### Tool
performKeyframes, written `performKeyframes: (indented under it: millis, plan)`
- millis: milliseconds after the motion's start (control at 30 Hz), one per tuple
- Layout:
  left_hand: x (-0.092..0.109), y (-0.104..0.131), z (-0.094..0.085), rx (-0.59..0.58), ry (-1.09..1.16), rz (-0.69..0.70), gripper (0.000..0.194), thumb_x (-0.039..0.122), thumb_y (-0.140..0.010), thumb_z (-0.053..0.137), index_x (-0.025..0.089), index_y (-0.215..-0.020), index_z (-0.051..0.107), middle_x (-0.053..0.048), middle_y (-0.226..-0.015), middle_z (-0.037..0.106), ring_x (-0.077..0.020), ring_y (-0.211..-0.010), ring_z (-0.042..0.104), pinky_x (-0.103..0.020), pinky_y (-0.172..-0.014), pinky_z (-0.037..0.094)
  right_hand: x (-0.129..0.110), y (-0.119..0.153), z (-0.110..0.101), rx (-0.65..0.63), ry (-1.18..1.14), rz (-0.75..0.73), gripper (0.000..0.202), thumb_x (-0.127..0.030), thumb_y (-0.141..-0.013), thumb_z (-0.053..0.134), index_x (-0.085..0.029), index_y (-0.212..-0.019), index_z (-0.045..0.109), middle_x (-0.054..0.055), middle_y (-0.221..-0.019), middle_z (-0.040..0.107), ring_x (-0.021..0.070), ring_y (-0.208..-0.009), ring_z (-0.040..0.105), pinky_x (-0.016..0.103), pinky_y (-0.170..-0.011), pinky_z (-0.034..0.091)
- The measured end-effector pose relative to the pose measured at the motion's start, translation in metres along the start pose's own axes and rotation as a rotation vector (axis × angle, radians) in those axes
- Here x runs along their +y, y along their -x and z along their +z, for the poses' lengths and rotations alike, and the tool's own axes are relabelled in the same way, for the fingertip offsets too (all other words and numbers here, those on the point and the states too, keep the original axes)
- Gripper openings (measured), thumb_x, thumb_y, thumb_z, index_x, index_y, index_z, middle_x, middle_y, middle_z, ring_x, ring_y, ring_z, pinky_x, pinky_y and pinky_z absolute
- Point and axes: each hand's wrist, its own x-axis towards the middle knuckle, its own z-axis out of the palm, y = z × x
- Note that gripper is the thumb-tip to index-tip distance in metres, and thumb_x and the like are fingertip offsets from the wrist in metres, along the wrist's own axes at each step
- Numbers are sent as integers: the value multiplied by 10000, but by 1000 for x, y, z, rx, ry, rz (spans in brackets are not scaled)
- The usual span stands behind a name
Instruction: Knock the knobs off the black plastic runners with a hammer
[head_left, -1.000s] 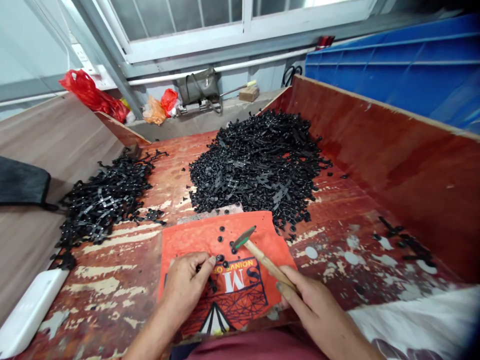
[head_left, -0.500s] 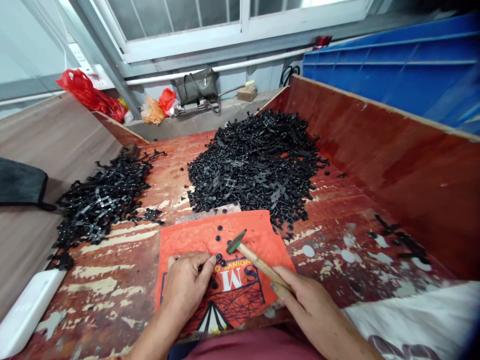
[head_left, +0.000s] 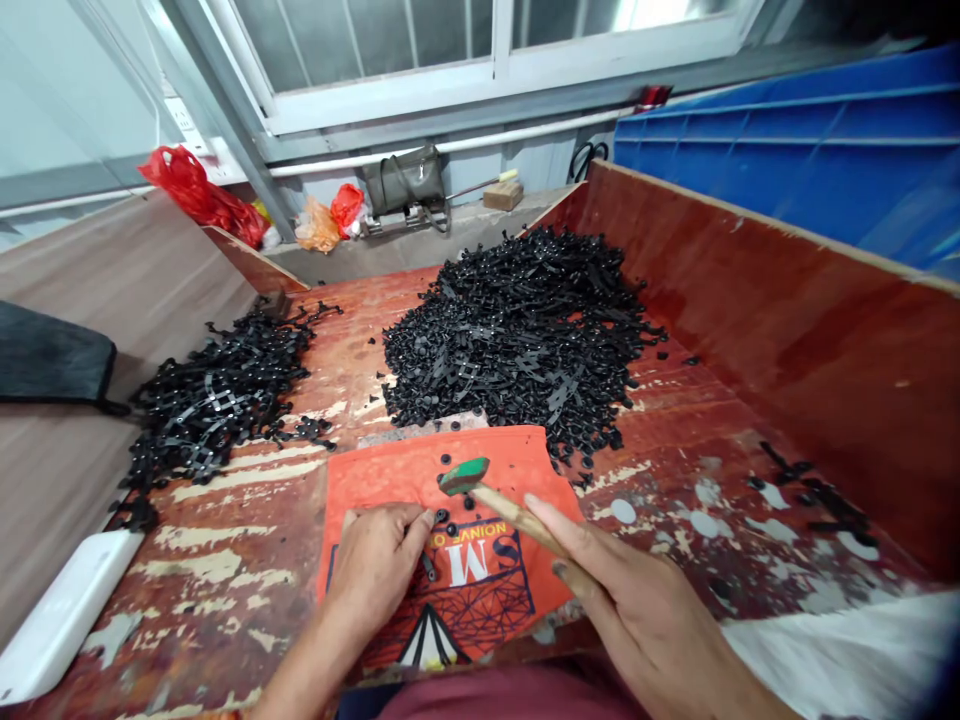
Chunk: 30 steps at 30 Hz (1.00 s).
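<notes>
My right hand [head_left: 637,590] is wrapped round the wooden handle of a hammer [head_left: 517,518]. The hammer's green head hovers above the orange cloth [head_left: 367,470], which has printed lettering and lies over the work spot. My left hand [head_left: 379,560] rests on the cloth, thumb and fingers pinched on a small black linkage part [head_left: 429,567] that the hand mostly hides. Close to the thumb tip lies a round black piece [head_left: 442,516]. Another black round piece [head_left: 445,459] sits farther up the cloth, near the hammer head.
A large heap of black parts [head_left: 510,330] lies beyond the cloth, and a smaller heap of joined black strips [head_left: 217,400] at left. Wooden boards [head_left: 765,300] wall the worn red tabletop. A white case [head_left: 71,610] stands front left; a blue crate [head_left: 795,150] is behind the right board.
My right hand has raised the hammer, its head now higher and tilted to show more green. My left hand stays in place on the cloth. The whole view has shifted slightly.
</notes>
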Motion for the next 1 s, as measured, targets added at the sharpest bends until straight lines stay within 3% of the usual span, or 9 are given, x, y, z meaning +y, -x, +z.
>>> performKeyframes:
  millis: [167, 300, 400, 467, 600, 667, 767, 867, 1000]
  plan:
    - [-1, 0, 2, -1, -48, 8, 448, 381, -962, 365, 191, -585, 518, -10, -611, 603, -154, -587, 505, -275, -623, 243, 6, -2, 18, -75, 151, -17, 568, -146, -960, 394, -369, -1483, 401, 13, -1067, 759, 208, -828, 743, 340, -740, 609]
    - [-2, 0, 2, -5, -49, 8, 438, 371, -968, 361, 192, -604, 525, -9, -625, 614, -157, -603, 514, -279, -632, 237, 4, -4, 19, -10, 114, -28, 590, -149, -972, 373, -371, -1516, 335, 15, -1178, 730, 195, -897, 735, 320, -776, 600]
    - [-2, 0, 3, -4, -57, 5, 435, 359, -967, 363, 192, -601, 530, -12, -624, 616, -157, -593, 506, -282, -630, 239, 2, -8, 19, -52, 93, -22, 570, -166, -963, 433, -387, -1487, 390, 0, -1064, 768, 189, -831, 744, 295, -732, 602]
    - [-2, 1, 3, -10, -36, 2, 441, 374, -968, 364, 193, -601, 529, -16, -626, 618, -164, -599, 511, -283, -628, 248, 1, -11, 18, -94, 33, -8, 540, -186, -985, 417, -387, -1486, 387, 6, -1138, 749, 198, -902, 739, 320, -776, 600]
    - [-3, 4, -9, -17, 259, 22, 410, 451, -963, 380, 197, -735, 607, -38, -802, 679, -201, -784, 583, -275, -706, 344, 1, -12, 6, -59, -178, 57, 523, -209, -1030, 323, -369, -1528, 294, 10, -1457, 534, 205, -1256, 575, 410, -1032, 482]
    - [-3, 7, -19, -52, 501, 35, 337, 473, -929, 461, 196, -849, 635, -37, -902, 676, -205, -871, 583, -265, -753, 389, 2, -10, 2, -50, -224, 116, 510, -224, -1029, 330, -359, -1520, 323, 13, -1438, 554, 218, -1273, 560, 430, -1053, 461]
    - [-2, 9, -28, -155, 743, -11, 313, 493, -843, 606, 181, -818, 606, 2, -772, 609, -154, -712, 538, -227, -649, 401, 7, -4, 3, -74, -236, 199, 486, -249, -1023, 352, -355, -1497, 379, 17, -1308, 664, 238, -1187, 630, 424, -994, 512]
    - [-3, 7, -20, -200, 815, -70, 384, 542, -815, 627, 164, -766, 591, 29, -672, 543, -107, -586, 445, -205, -564, 349, 11, 2, 10, -71, -238, 226, 470, -267, -1024, 364, -372, -1480, 405, 0, -1298, 671, 233, -1166, 644, 399, -978, 522]
    - [-9, 1, 6, -145, 768, -113, 443, 590, -798, 609, 154, -728, 573, 34, -640, 509, -101, -580, 418, -207, -553, 306, 15, 5, 17, -80, -196, 250, 459, -290, -1025, 373, -395, -1470, 417, -7, -1308, 664, 233, -1120, 668, 404, -959, 528]
